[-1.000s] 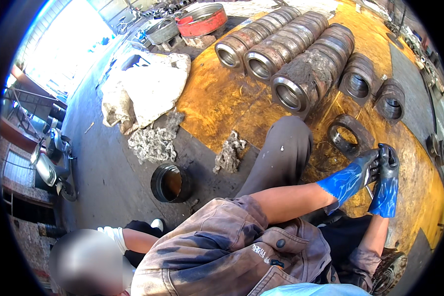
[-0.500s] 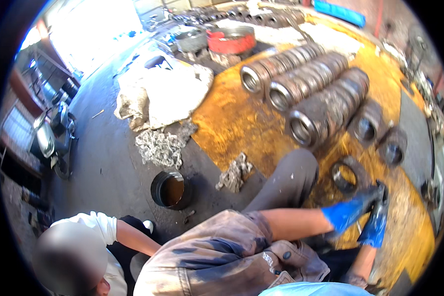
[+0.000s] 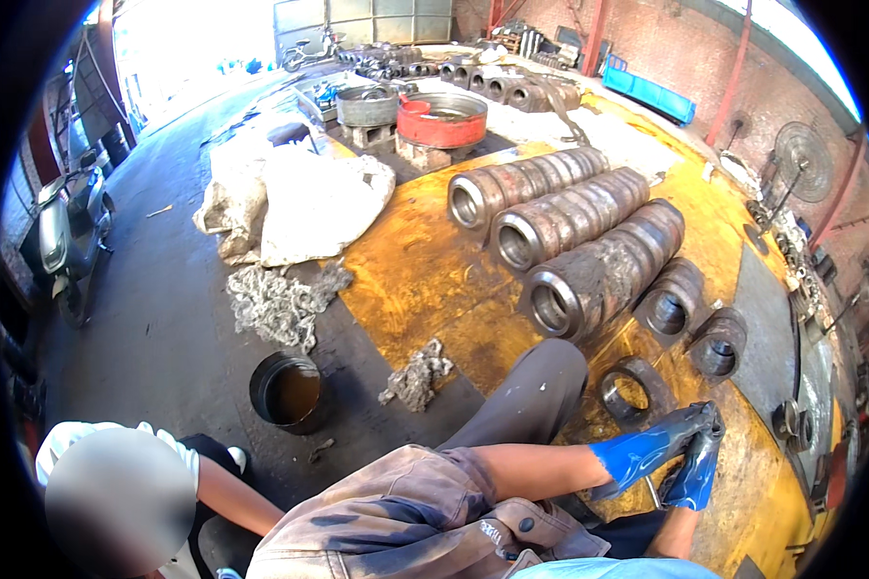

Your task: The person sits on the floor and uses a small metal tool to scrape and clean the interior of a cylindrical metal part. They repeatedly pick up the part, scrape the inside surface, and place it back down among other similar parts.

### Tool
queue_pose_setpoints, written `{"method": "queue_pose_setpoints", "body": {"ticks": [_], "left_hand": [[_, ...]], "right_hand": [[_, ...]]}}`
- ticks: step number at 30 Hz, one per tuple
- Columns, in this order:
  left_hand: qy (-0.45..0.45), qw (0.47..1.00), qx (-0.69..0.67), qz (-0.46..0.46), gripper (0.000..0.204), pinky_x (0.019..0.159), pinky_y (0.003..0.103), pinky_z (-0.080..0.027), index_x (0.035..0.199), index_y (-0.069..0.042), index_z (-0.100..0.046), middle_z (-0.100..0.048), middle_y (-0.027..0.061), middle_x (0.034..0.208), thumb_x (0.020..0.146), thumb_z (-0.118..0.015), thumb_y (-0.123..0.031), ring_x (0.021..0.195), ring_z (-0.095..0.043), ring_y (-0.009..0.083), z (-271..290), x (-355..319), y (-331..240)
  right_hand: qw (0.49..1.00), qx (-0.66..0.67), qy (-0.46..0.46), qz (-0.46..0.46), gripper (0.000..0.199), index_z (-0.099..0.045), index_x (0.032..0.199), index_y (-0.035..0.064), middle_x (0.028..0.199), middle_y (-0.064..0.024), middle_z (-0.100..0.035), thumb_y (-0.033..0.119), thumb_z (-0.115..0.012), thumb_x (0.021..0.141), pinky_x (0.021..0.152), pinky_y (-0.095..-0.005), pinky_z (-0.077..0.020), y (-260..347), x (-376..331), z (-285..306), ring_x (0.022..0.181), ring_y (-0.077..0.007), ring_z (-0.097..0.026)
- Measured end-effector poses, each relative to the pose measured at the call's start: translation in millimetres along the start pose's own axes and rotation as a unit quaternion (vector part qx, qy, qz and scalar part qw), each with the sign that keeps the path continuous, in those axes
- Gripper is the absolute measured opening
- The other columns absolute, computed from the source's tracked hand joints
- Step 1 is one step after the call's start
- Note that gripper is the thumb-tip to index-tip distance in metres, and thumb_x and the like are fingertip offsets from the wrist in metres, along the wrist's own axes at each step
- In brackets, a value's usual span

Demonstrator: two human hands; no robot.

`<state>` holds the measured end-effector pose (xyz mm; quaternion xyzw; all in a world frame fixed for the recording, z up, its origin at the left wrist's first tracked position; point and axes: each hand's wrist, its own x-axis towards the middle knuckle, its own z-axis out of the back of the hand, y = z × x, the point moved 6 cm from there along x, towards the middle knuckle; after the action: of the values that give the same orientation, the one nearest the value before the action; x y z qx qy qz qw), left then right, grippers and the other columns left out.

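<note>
Both my hands wear blue rubber gloves with blackened fingers, and they meet at the lower right. My left hand (image 3: pixel 684 425) reaches across with its fingers closed. Against it is my right hand (image 3: pixel 702 457), also closed; whatever lies between them is hidden. A thin pale metal edge (image 3: pixel 655 494) shows below the gloves, its kind unclear. Just left of my hands, a thick dark metal ring (image 3: pixel 631 393) rests on the oily yellow floor plate (image 3: pixel 415 256). Beyond stand two short ringed metal pieces (image 3: pixel 673 301) and three long rows of rings (image 3: pixel 603 275) laid on their sides.
A dark bucket of brownish liquid (image 3: pixel 288 393) stands left, near grey rag clumps (image 3: pixel 282 301) and white sacks (image 3: pixel 323 203). A co-worker's arm (image 3: pixel 237 497) is at lower left. Farther off are a red round tub (image 3: pixel 442 124), a scooter (image 3: pixel 68 236) and a fan (image 3: pixel 803 162).
My view has tilted upward and turned slightly right, so the floor items appear shifted left and lower. My gloved hands stay together beside the ring.
</note>
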<state>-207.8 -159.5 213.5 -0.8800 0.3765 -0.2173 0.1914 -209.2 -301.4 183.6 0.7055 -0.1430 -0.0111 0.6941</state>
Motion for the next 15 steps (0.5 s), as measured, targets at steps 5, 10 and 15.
{"method": "queue_pose_setpoints", "body": {"ticks": [5,10,15], "left_hand": [[-0.008,0.999,-0.031,0.035,0.031,0.088,0.029,-0.053,0.125,-0.016,-0.067,-0.072,-0.0016,0.114,0.102,-0.065,-0.038,0.101,-0.066,0.0131,24,26,28],[-0.048,0.998,-0.029,-0.002,0.039,0.094,0.036,-0.057,0.132,-0.013,-0.066,-0.073,0.0006,0.116,0.105,-0.059,-0.040,0.108,-0.069,0.0138,27,11,29],[-0.087,0.995,-0.004,0.051,0.037,0.088,0.031,-0.054,0.128,-0.019,-0.068,-0.074,-0.0047,0.112,0.102,-0.061,-0.044,0.102,-0.068,0.0113,25,17,20]], "right_hand": [[0.997,-0.041,-0.049,0.050,0.036,-0.070,0.107,0.0045,0.091,-0.0027,-0.070,0.040,-0.069,0.100,0.075,-0.0309,-0.0542,2,5,6,0.080,-0.0145,-0.064],[0.996,-0.035,-0.066,0.051,0.043,-0.071,0.110,0.0071,0.093,-0.0029,-0.072,0.048,-0.069,0.098,0.068,-0.0327,-0.0570,-4,8,14,0.080,-0.0147,-0.067],[0.994,0.026,-0.064,0.081,0.037,-0.071,0.114,0.0092,0.094,-0.0024,-0.072,0.043,-0.068,0.100,0.069,-0.0327,-0.0571,-9,18,29,0.079,-0.0146,-0.067]]}}
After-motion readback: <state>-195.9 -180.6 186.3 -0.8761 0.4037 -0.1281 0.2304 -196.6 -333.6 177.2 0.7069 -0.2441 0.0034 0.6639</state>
